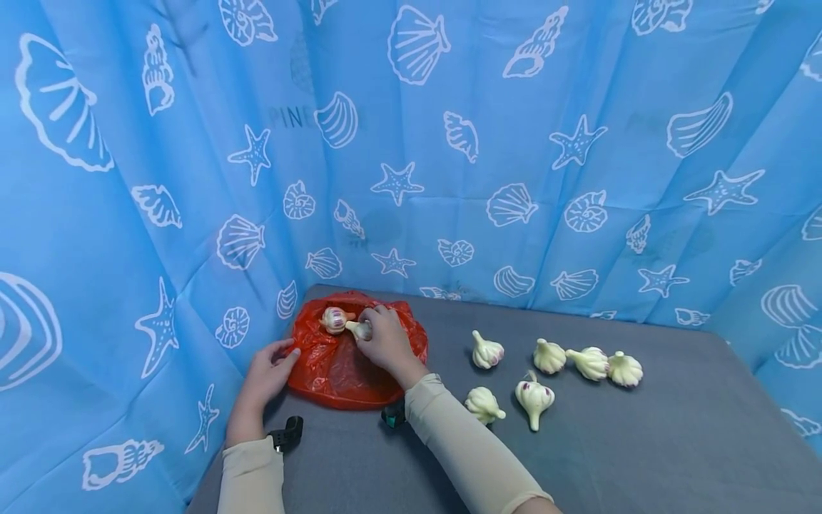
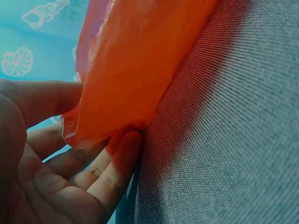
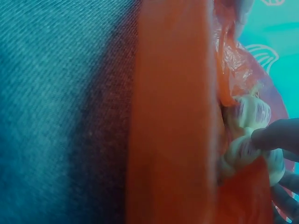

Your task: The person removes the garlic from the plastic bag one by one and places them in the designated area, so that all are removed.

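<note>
Holding a garlic bulb [image 1: 361, 329] in its curled fingers, the right hand [image 1: 385, 343] is over the orange plastic bag [image 1: 340, 371], at the back left corner of the grey table [image 1: 642, 442]. One more bulb [image 1: 334, 320] already lies on the bag, just beside the held one. The left hand [image 1: 270, 375] pinches the bag's edge between thumb and fingers. Six bulbs [image 1: 551, 357] are on the table to the right, well apart from the bag. So I judge the work is only begun: two bulbs at the bag, six left.

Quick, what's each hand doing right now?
Left hand: pinches the red bag's edge.
Right hand: grips a garlic bulb over the bag.
</note>
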`<action>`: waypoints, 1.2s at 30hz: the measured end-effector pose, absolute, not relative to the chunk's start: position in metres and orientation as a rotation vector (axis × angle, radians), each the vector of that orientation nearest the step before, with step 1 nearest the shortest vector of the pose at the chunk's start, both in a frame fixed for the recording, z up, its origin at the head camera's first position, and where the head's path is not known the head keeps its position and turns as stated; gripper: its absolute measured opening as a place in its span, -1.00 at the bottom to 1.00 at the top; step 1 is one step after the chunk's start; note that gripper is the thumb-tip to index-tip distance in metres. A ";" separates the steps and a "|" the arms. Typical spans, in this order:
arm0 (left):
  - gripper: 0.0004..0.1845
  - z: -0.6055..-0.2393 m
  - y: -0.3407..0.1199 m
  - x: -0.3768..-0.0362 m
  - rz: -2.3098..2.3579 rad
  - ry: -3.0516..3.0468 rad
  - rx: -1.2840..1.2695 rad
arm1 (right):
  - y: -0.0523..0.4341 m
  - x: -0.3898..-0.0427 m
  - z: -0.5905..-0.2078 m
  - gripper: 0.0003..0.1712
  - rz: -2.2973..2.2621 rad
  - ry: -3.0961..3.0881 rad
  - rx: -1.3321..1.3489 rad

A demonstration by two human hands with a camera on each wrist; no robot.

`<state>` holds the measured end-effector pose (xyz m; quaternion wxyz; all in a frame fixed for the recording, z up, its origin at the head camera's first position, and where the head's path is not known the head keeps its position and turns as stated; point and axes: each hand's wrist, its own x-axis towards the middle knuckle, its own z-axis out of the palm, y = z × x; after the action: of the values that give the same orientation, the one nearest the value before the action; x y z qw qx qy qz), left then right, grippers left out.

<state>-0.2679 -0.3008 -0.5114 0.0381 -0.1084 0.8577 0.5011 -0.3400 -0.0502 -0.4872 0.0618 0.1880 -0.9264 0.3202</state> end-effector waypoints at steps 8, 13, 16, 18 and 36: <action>-0.35 -0.509 -0.300 -0.267 1.539 2.637 -0.336 | -0.048 -0.335 -0.478 -0.63 1.009 -2.752 0.598; -0.35 -0.508 -0.300 -0.267 1.525 2.652 -0.341 | -0.042 -0.327 -0.461 -0.65 1.086 -2.670 0.670; -0.35 -0.509 -0.301 -0.266 1.530 2.649 -0.345 | -0.035 -0.319 -0.446 -0.68 1.119 -2.616 0.720; -0.35 -0.509 -0.301 -0.266 1.538 2.650 -0.343 | -0.028 -0.312 -0.434 -0.69 1.125 -2.587 0.747; -0.38 -0.511 -0.298 -0.264 1.565 2.634 -0.332 | 0.149 -0.234 -0.391 -0.70 0.998 -2.367 0.714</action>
<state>-0.2640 -0.2982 -0.5111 0.0299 -0.1075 0.8544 0.5076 -0.2336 0.1491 -0.3912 0.2353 0.2601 -0.8629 0.3639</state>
